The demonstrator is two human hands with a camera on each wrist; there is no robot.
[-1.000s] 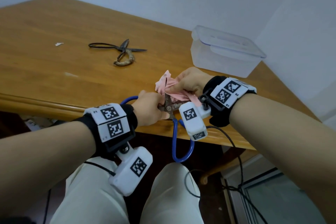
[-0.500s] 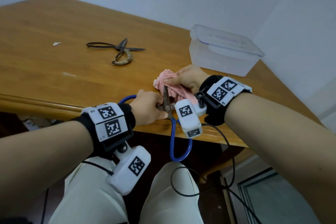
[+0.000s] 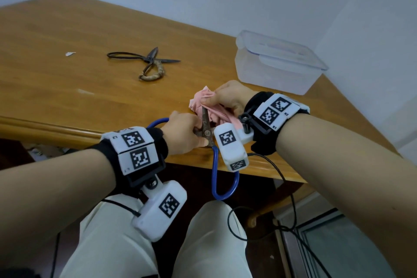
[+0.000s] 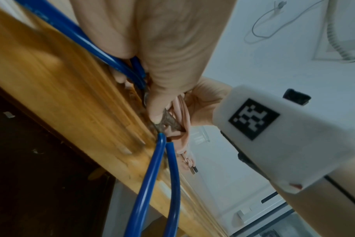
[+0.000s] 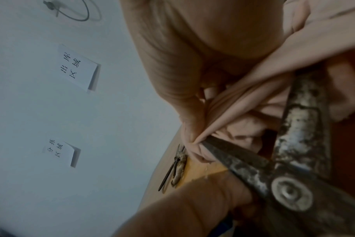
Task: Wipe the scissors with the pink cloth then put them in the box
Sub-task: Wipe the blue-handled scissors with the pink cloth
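Two small paper notes stick to the pale wall in the right wrist view. The upper note [image 5: 77,67] reads 出库区域 in black characters. The lower note [image 5: 60,151] reads 分拣区域, though its print is fainter. The white wrist bands [image 3: 276,110] and camera housings [image 3: 228,139] carry black-and-white square marker codes; the tiny characters printed beside them are too small to read.

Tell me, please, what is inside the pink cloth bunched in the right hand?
The rusty blade of the blue-handled scissors runs into the crumpled pink cloth; its tip is covered by folds.
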